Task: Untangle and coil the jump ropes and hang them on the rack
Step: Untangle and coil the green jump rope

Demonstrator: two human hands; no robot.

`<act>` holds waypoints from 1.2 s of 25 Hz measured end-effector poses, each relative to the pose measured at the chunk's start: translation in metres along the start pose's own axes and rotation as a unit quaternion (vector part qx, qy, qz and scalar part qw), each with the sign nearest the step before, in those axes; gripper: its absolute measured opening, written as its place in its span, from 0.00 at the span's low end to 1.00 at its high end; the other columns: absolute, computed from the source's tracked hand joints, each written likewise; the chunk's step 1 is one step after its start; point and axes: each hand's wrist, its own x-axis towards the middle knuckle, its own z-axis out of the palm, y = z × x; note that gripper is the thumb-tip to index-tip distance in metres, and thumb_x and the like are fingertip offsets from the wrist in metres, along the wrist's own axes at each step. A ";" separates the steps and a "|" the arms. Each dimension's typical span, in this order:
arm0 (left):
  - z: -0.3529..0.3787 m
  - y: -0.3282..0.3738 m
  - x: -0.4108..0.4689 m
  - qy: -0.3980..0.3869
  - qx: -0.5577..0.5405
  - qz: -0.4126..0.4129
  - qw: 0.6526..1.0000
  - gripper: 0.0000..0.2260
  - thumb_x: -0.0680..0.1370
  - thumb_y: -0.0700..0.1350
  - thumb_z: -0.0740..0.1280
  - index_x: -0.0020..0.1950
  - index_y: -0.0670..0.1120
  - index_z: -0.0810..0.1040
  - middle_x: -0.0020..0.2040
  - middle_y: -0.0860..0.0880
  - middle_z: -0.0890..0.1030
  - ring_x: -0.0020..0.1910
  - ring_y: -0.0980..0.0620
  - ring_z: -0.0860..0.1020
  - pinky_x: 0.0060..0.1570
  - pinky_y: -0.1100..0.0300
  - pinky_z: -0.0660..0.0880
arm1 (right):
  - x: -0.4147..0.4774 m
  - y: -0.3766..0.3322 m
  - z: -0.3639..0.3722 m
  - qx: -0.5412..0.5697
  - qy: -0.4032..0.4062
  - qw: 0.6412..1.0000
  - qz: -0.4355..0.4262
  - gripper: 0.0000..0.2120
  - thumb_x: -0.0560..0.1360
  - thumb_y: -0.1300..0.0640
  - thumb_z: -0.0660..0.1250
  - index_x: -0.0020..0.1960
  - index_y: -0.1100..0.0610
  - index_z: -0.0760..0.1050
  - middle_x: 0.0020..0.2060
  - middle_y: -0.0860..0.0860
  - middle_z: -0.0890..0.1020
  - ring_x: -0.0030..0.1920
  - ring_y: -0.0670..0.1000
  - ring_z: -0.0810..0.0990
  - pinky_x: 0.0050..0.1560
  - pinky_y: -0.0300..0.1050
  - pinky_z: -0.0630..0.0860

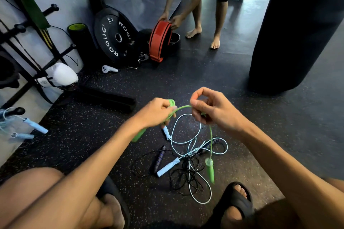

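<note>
While in two hands (157,112), one rope (183,107)

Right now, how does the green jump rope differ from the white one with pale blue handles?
The green rope is lifted, held by the left hand and right hand; the white rope lies on the floor. One handle of the green rope dangles; the white rope is tangled with a black rope. Both are thin cords with two handles.
</note>
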 end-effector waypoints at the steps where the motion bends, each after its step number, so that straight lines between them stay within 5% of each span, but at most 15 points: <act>1: 0.002 0.004 -0.004 -0.054 -0.034 -0.009 0.998 0.17 0.83 0.47 0.60 0.44 0.36 0.79 0.27 0.45 0.76 0.25 0.48 0.73 0.31 0.56 0.72 | 0.002 0.002 -0.001 -0.002 0.025 1.000 -0.001 0.03 0.82 0.61 0.62 0.51 0.60 0.69 0.27 0.54 0.75 0.24 0.49 0.68 0.25 0.37 0.62; 5: 0.000 0.020 -0.014 -0.170 -0.183 0.004 0.968 0.25 0.84 0.55 0.54 0.40 0.37 0.77 0.22 0.47 0.64 0.21 0.51 0.61 0.27 0.57 0.62 | 0.009 0.012 -0.006 -0.048 0.103 0.993 -0.026 0.03 0.82 0.62 0.61 0.50 0.59 0.69 0.25 0.51 0.74 0.25 0.49 0.67 0.27 0.41 0.64; 12: -0.010 0.027 -0.013 -0.171 -0.416 0.011 0.893 0.24 0.83 0.55 0.54 0.34 0.42 0.73 0.20 0.53 0.57 0.19 0.56 0.55 0.27 0.59 0.57 | 0.015 0.016 0.002 -0.085 0.109 0.990 -0.013 0.07 0.83 0.59 0.60 0.51 0.63 0.70 0.26 0.52 0.74 0.27 0.50 0.69 0.30 0.41 0.68; 16: -0.015 0.025 -0.009 -0.116 -0.553 0.013 0.825 0.23 0.84 0.58 0.52 0.40 0.42 0.72 0.24 0.52 0.60 0.22 0.56 0.58 0.27 0.62 0.64 | 0.013 0.023 0.008 -0.047 0.055 0.995 0.064 0.10 0.83 0.59 0.60 0.55 0.67 0.68 0.29 0.56 0.78 0.28 0.52 0.75 0.32 0.42 0.73; 21: -0.026 0.019 0.003 0.066 -0.635 0.032 0.769 0.21 0.85 0.55 0.50 0.45 0.42 0.73 0.30 0.50 0.66 0.28 0.54 0.65 0.41 0.60 0.65 | -0.001 0.029 0.012 -0.039 -0.059 0.982 0.174 0.07 0.83 0.59 0.61 0.55 0.63 0.66 0.38 0.64 0.82 0.31 0.59 0.82 0.29 0.43 0.77; 25: -0.031 0.012 0.007 0.197 -0.589 0.053 0.782 0.16 0.85 0.48 0.53 0.49 0.40 0.74 0.35 0.48 0.73 0.32 0.52 0.73 0.42 0.58 0.72 | -0.007 0.030 0.016 -0.070 -0.127 0.968 0.203 0.07 0.81 0.60 0.64 0.53 0.62 0.67 0.42 0.67 0.84 0.37 0.62 0.84 0.38 0.52 0.80; 30: -0.018 0.010 0.005 0.292 -0.349 0.107 0.884 0.14 0.85 0.46 0.56 0.57 0.36 0.74 0.35 0.48 0.77 0.34 0.52 0.77 0.40 0.59 0.75 | 0.002 0.035 0.023 -0.132 -0.163 0.968 0.139 0.06 0.81 0.60 0.65 0.46 0.60 0.70 0.38 0.63 0.85 0.35 0.59 0.83 0.34 0.48 0.78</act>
